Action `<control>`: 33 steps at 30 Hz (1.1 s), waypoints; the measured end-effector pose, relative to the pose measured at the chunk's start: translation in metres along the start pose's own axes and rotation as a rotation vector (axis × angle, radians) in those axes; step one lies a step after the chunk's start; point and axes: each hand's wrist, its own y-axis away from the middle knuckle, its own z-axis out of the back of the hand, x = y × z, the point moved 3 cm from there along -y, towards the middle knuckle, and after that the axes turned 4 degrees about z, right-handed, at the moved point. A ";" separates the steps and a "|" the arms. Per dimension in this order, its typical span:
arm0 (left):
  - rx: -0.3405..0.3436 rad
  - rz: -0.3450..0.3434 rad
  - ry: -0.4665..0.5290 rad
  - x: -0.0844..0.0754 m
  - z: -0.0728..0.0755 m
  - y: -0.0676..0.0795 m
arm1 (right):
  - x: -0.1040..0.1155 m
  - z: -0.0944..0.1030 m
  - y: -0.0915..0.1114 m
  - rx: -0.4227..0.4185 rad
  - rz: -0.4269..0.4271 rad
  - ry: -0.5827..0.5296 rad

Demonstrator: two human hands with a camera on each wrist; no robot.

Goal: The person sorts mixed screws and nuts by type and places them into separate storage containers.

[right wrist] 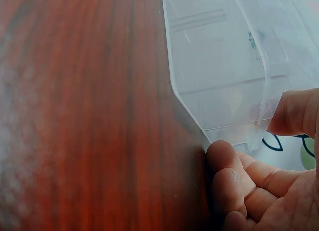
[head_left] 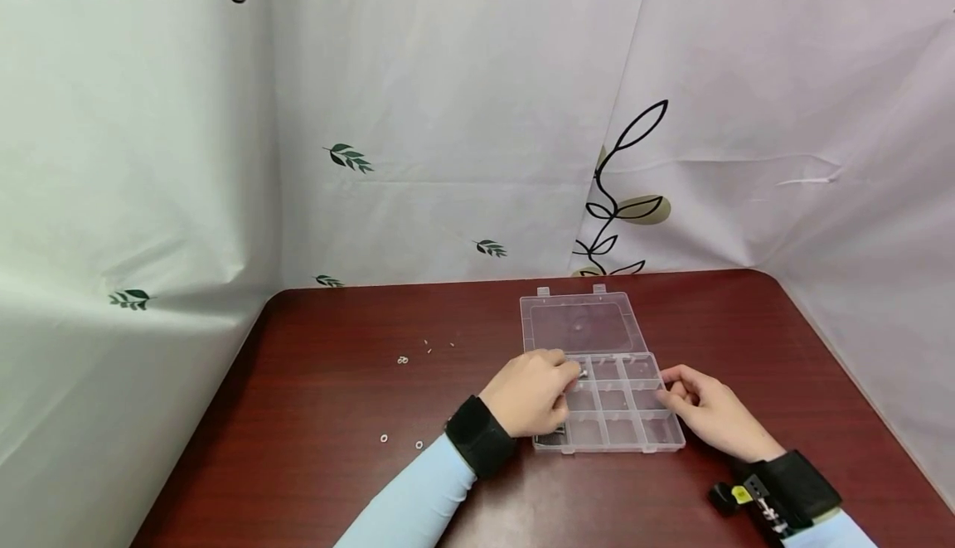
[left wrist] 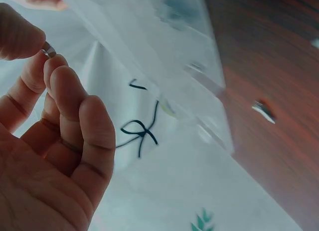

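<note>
While your right hand (head_left: 716, 415) grips the right edge of the clear box (head_left: 622, 429), thumb and fingers nearly closed about it, your left hand (head_left: 530, 393) pinches a small metal piece (left wrist: 49, 49) between thumb and fingertip over the box's left side. You have the box right of centre on the worktop (head_left: 298, 415), its lid (head_left: 582, 324) folded back so that the latch tabs come near the far edge. Dark metal pieces (head_left: 550, 438) lie in its front left compartment, partly hidden by your left hand. On your right, worktop runs past your hand to the side edge; a wider stretch opens to your left. There, two small rings (head_left: 384, 438) lie apart near your left sleeve (head_left: 418, 490), with a touching pair (head_left: 403, 360) and some slivers (head_left: 429, 351) farther back. White cloth (head_left: 448, 117) hangs just beyond the far edge.
</note>
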 end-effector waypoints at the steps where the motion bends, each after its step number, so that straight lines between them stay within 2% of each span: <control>1: 0.000 -0.007 -0.008 -0.003 0.000 -0.002 | 0.000 0.000 0.000 0.003 -0.003 0.000; 6: -0.010 -0.027 -0.036 -0.011 -0.003 -0.007 | 0.000 -0.001 0.000 0.002 0.000 0.006; 12: -0.005 -0.032 -0.050 -0.012 -0.006 -0.007 | 0.002 -0.001 0.001 -0.010 0.015 -0.002; 20: 0.123 0.038 -0.026 -0.007 -0.003 0.002 | 0.001 -0.002 0.002 -0.010 0.024 -0.020; 26: 0.103 0.091 -0.018 0.015 0.004 0.021 | -0.002 -0.003 0.001 -0.009 0.028 -0.003; 33: 0.091 0.201 -0.032 0.060 0.013 0.053 | -0.002 -0.001 0.001 0.001 0.025 -0.009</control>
